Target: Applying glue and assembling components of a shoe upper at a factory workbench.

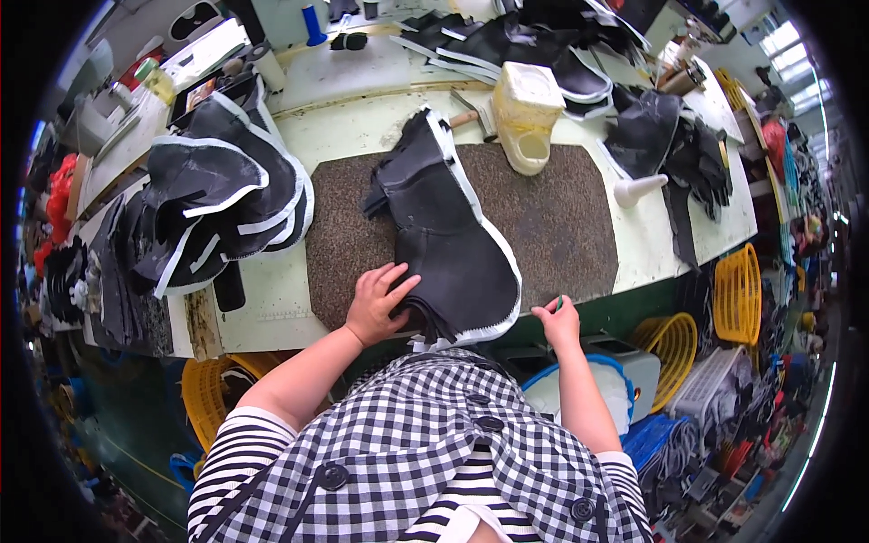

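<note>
The left hand (378,303) presses flat, grip open, on a black leather piece with white edging (448,240); the right hand (558,321) pinches something small and green, at the counter (362,127) edge.

A stack of black leather pieces (448,244) with white stitched edging is lying on the brown mat (561,217) in the middle of the surface. The pieces are lying flat, one over another, and are spreading wider toward the near edge, where they are hanging slightly over it. The narrow upper end is pointing away, toward the far side.
</note>
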A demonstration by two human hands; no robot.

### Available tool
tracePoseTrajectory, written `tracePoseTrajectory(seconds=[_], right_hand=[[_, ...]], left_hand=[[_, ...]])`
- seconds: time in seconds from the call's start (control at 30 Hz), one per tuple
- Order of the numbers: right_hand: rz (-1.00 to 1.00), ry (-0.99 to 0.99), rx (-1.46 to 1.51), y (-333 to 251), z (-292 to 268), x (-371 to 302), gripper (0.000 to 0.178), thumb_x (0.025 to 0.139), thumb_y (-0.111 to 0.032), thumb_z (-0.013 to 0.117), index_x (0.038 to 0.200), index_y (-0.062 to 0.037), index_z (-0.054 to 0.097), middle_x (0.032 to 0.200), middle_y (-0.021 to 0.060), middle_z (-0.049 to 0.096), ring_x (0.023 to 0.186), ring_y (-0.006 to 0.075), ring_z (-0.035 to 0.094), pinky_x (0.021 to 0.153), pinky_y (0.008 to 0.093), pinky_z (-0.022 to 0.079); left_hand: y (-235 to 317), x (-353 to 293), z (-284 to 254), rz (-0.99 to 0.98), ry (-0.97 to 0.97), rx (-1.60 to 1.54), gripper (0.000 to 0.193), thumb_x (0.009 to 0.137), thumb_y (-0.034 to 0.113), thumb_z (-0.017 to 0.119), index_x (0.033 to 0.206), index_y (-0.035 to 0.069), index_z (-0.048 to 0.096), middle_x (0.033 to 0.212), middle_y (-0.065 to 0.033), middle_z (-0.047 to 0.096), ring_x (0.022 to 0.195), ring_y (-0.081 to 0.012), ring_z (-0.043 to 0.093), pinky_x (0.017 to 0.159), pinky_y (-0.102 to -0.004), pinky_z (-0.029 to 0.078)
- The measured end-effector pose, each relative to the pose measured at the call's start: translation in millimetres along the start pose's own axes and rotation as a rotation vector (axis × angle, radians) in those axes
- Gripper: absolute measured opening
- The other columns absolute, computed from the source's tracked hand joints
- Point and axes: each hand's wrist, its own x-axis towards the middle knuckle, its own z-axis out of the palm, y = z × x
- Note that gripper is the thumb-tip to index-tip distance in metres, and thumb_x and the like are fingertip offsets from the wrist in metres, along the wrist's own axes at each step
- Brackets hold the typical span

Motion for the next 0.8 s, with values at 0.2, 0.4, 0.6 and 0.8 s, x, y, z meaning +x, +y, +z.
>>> tracePoseTrajectory(seconds=[0.2,0.4,0.6,0.8], right_hand=[[-0.021,0.017,-0.006,11,4,-2,0.038,0.067,-0.026,0.084,0.076,-0.0050,0.054,0.073,0.0138,0.064,0.071,0.0319,0.064,0.068,0.0407,0.050],[-0.024,0.024,0.009,10,-2,-2,0.035,0.068,-0.025,0.083,0.077,-0.0050,0.055,0.074,0.0146,0.065,0.071,0.0329,0.064,0.067,0.0416,0.049],[-0.046,0.031,0.050,17,-1,8,0.035,0.068,-0.026,0.083,0.079,-0.0062,0.056,0.074,0.0133,0.064,0.072,0.0339,0.063,0.066,0.0413,0.048],[-0.050,-0.091,-0.006,16,-29,42,0.039,0.067,-0.030,0.084,0.079,-0.0061,0.056,0.073,0.0133,0.064,0.072,0.0316,0.063,0.066,0.0410,0.049]], left_hand=[[8,-7,1,-0.018,-0.046,0.027,0.088,0.061,0.030,0.080,0.140,0.019,0.043,0.142,-0.0101,0.041,0.130,-0.0332,0.039,0.108,-0.0487,0.031],[15,-6,3,-0.039,-0.117,-0.024,0.112,0.051,0.038,0.087,0.145,0.016,0.032,0.146,-0.0124,0.032,0.137,-0.0342,0.030,0.115,-0.0491,0.023],[22,-3,11,-0.058,-0.145,0.012,0.116,0.047,0.029,0.088,0.145,0.013,0.029,0.148,-0.0129,0.030,0.139,-0.0349,0.027,0.116,-0.0493,0.021],[39,-1,32,-0.091,-0.154,0.033,0.116,0.049,0.025,0.086,0.146,0.009,0.025,0.151,-0.0131,0.027,0.141,-0.0347,0.023,0.118,-0.0493,0.018]])
